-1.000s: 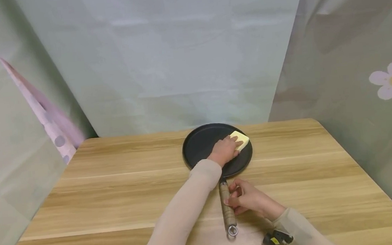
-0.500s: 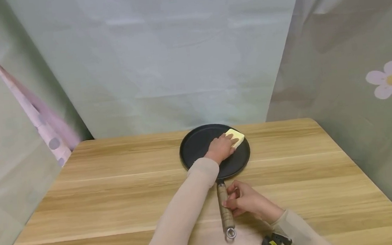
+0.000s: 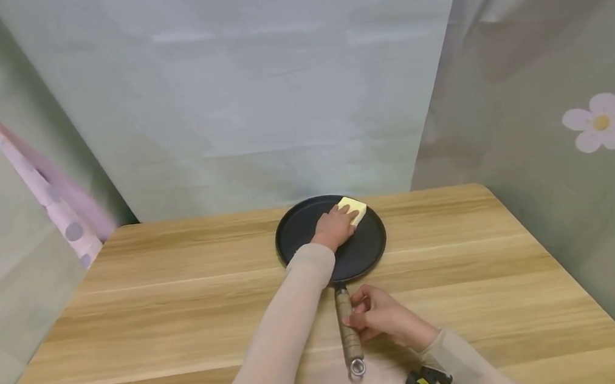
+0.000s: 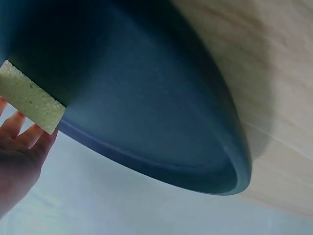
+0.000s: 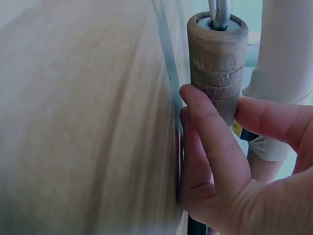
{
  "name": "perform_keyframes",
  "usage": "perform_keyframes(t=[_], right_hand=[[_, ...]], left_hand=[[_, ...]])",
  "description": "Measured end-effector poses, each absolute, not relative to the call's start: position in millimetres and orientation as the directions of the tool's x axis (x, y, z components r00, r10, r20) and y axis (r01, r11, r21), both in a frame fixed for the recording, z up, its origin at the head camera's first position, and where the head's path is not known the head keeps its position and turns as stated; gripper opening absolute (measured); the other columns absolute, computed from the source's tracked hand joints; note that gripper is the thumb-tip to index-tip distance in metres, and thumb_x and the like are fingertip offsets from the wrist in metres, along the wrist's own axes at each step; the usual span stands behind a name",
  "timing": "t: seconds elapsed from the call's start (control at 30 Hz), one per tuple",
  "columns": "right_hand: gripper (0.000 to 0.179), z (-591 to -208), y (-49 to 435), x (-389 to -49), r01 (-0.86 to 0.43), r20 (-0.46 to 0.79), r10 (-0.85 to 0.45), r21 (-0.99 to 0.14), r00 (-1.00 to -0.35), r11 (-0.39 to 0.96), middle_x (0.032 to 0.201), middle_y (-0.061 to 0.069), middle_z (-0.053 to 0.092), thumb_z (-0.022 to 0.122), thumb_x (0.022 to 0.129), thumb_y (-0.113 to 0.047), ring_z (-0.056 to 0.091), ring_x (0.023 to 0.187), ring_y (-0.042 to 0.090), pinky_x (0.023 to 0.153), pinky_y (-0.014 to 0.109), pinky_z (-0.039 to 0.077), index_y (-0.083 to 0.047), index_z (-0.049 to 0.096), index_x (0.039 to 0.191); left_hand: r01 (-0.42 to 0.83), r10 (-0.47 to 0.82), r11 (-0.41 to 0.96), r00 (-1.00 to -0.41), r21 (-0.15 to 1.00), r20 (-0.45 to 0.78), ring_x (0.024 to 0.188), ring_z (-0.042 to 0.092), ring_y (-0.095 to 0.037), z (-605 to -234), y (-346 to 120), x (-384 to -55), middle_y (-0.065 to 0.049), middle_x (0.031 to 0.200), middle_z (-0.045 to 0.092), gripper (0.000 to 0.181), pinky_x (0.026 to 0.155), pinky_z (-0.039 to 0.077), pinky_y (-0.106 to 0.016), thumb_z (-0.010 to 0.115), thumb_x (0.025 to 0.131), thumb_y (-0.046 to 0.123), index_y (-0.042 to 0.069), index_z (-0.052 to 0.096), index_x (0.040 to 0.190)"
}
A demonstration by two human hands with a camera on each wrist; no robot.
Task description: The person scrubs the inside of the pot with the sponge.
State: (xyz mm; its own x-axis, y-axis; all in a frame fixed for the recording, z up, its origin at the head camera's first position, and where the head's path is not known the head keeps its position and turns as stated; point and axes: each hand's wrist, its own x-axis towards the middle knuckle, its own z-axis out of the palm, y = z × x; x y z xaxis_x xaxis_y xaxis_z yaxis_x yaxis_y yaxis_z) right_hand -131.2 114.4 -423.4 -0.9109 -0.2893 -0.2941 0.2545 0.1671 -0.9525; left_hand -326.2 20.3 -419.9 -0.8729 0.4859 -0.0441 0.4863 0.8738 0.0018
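A black, round, shallow frying pan lies on the table, its handle toward me. My left hand holds a pale yellow sponge against the pan's surface near the far right rim. In the left wrist view, the fingertips of that hand meet the sponge along one edge. My right hand pinches the brown wrapped handle from its right side. The right wrist view shows thumb and fingers on opposite sides of the handle, near its ringed end.
The wood-grain table extends widely on both sides of the pan. Pale cloth hangs behind and at the sides, printed with flowers at right. A black wrist device sits under my right sleeve.
My left hand and the sponge have moved left and slightly farther up the pan. The right hand keeps its hold on the handle. The head view has shifted slightly.
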Motion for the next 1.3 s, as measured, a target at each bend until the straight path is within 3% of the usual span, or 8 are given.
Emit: perform_keyframes(t=[0.4,1.3], right_hand=[[0.039,-420,113,-131,0.258,-0.297,-0.29,-0.952,-0.91,0.164,0.082,0.012,0.054,0.065,0.081,0.004,0.059,0.06,0.018,0.059,0.036,0.057,0.012,0.043,0.111],[0.037,-420,116,-132,0.263,-0.307,-0.284,-0.947,-0.909,0.183,0.083,0.011,0.054,0.065,0.081,0.003,0.06,0.065,0.018,0.06,0.036,0.057,0.011,0.044,0.11]], left_hand=[[0.415,0.414,0.91,-0.907,0.012,-0.074,0.142,0.028,-0.029,-415,1,-332,-0.002,0.156,0.031,0.051,0.108,0.035,-0.045,0.046,0.102,0.037,0.025,0.036,0.15],[0.45,0.453,0.892,-0.887,0.053,-0.087,0.143,0.026,-0.031,-413,-46,-339,-0.006,0.156,0.029,0.051,0.108,0.033,-0.05,0.047,0.102,0.033,0.022,0.034,0.151]])
